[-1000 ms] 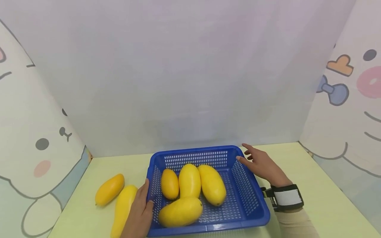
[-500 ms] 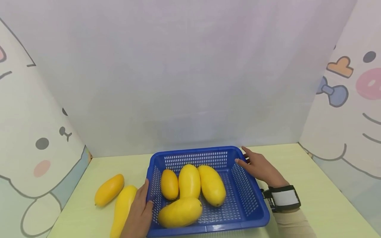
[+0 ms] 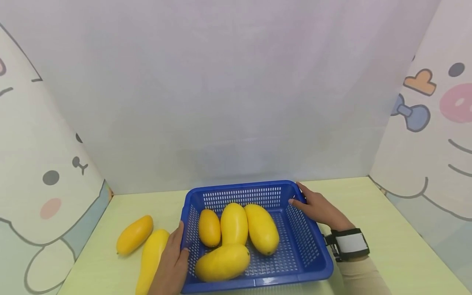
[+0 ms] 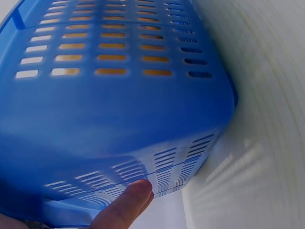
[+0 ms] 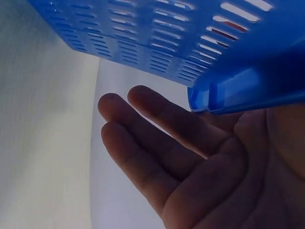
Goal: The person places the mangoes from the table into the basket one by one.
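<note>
A blue plastic basket (image 3: 254, 282) with slotted walls stands on the table in the head view. Inside lie several oblong yellow fruits (image 3: 262, 230) and a smaller orange-yellow one (image 3: 209, 228); their exact kind is unclear. My left hand (image 3: 170, 262) grips the basket's left rim, thumb inside, and in the left wrist view a finger (image 4: 126, 202) touches the slotted outer wall. At the far right corner, my right hand (image 3: 321, 209) has its thumb over the rim. Its other fingers (image 5: 152, 143) are fairly straight outside the basket, apart from the slotted wall.
Left of the basket, an orange-yellow fruit (image 3: 135, 234) and a long yellow fruit (image 3: 151, 258) lie on the pale green table (image 3: 99, 250), the latter partly behind my left hand. A grey-white backdrop (image 3: 236, 102) rises behind, with cartoon-printed panels on both sides.
My right hand has moved left and slightly down onto the basket's right rim, its thumb now over the edge. The left hand, basket and fruits have stayed in place.
</note>
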Motion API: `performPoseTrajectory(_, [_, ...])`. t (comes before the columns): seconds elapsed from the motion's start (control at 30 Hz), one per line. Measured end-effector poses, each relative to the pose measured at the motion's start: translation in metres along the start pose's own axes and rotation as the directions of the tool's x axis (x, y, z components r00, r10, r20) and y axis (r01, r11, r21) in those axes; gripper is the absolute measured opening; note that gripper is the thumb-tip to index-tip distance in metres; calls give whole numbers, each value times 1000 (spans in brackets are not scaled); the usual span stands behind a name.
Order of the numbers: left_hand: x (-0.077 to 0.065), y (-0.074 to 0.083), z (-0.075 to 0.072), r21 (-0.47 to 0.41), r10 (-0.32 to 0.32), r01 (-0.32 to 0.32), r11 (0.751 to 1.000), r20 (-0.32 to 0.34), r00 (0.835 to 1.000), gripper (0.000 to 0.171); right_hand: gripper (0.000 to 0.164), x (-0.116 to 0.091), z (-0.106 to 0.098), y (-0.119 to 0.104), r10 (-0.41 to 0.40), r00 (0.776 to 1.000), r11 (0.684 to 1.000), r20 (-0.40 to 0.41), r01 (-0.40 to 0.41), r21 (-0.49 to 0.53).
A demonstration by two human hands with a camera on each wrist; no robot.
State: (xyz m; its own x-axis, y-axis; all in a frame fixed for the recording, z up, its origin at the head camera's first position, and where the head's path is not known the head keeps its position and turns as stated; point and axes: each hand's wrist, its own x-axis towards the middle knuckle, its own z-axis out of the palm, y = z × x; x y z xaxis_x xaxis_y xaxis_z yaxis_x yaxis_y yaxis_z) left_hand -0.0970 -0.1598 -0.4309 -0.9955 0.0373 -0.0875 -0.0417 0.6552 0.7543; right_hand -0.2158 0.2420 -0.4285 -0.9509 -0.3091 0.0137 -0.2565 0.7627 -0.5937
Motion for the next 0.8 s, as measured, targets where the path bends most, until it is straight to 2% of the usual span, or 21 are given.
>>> performPoseTrajectory(0.17, [0, -1, 0, -5, 1, -1, 1000, 1, 1000, 61, 77, 1, 2, 3, 21, 999, 993, 49, -26, 112])
performPoseTrajectory(0.37, [0, -2, 0, -14, 10, -10, 1000, 1, 1000, 61, 75, 1, 1, 5, 59, 994, 966, 96, -81, 245])
performPoseTrajectory(0.8, [1, -5, 0, -24, 42, -42, 999, 3, 999, 62, 70, 1, 5, 4, 42, 996, 963, 81, -62, 263])
